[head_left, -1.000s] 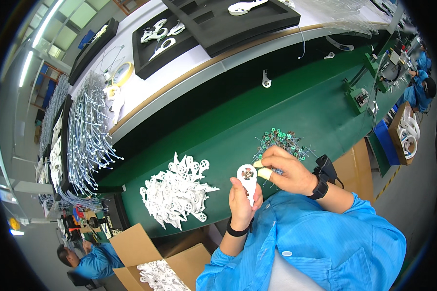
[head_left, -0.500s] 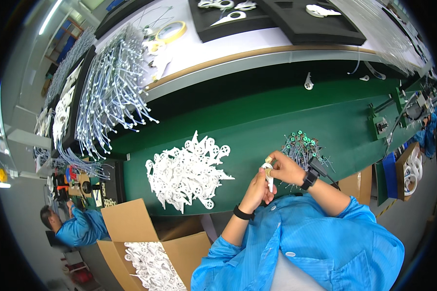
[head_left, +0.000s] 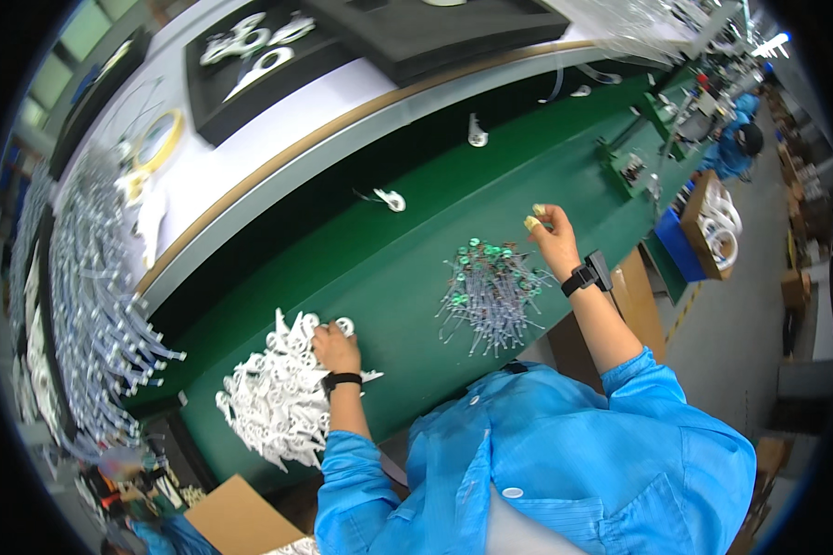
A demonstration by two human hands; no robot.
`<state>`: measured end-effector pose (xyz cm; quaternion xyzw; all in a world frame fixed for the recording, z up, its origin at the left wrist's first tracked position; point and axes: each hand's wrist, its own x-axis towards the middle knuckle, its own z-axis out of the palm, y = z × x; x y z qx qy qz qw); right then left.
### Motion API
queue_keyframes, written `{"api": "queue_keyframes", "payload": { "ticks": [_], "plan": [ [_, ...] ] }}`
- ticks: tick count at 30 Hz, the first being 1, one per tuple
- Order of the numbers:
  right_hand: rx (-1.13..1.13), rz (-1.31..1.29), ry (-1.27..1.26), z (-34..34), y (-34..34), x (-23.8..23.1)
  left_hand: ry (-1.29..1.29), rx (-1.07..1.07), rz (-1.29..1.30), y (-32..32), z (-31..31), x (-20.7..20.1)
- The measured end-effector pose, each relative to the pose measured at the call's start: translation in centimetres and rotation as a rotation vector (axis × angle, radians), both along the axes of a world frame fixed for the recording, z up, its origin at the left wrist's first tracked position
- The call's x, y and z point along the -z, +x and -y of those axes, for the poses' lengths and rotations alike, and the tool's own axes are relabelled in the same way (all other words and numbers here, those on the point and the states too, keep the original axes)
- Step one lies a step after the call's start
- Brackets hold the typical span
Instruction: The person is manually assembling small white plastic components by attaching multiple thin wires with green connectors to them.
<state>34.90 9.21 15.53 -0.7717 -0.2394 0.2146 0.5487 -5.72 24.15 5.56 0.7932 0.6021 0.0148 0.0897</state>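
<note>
My left hand (head_left: 338, 351) rests on the right part of a heap of white plastic parts (head_left: 273, 402), its fingers apart and their tips among the pieces. A ring-ended piece (head_left: 344, 326) lies right beside those fingertips. My right hand (head_left: 555, 242) hovers over the green bench with nothing visible in it; thumb and forefinger, in yellow finger covers, are slightly apart. Below and left of it is a pile of short grey wires with green round ends (head_left: 492, 294). A single white part with a thin wire (head_left: 391, 200) lies toward the back of the bench.
Another white part (head_left: 477, 134) lies farther back. Above runs a shelf edge (head_left: 296, 153) carrying black trays (head_left: 435, 46), a tape roll (head_left: 159, 141) and hanging bundles of wires (head_left: 97, 296). An open cardboard box (head_left: 241, 518) stands at lower left; green fixtures (head_left: 625, 171) are at right.
My hands have parted from the white piece they held together: the left went to the white heap, the right moved forward. A wired white part now lies toward the back. My view has turned.
</note>
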Motion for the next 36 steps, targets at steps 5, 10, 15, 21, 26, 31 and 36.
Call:
{"api": "queue_keyframes", "payload": {
  "ticks": [5,10,15,21,26,31,36],
  "plan": [
    [0.104,0.006,-0.212,11.2,3.6,7.0,0.023,0.084,-0.035,1.3,0.1,0.4],
    [0.006,0.064,-0.403,13.1,2.5,8.5,-0.019,0.083,0.119,2.0,0.3,-0.4],
    [-0.251,0.451,-0.464,11.0,3.8,10.6,-0.109,-0.034,0.749,4.4,3.3,-2.7],
    [-0.493,0.452,-0.728,8.3,4.2,13.2,-0.5,-0.245,1.359,8.4,9.3,-7.5],
    [-0.355,0.531,-0.419,8.7,5.1,11.5,-1.058,-0.469,1.719,11.1,12.7,-12.4],
    [-0.167,-0.262,0.242,8.3,5.2,-0.4,-1.65,-0.399,1.956,12.8,13.3,-15.5],
    [-0.378,-0.589,0.578,7.1,0.2,-12.4,-1.768,-0.29,2.056,14.8,13.5,-18.3]
  ]
}}
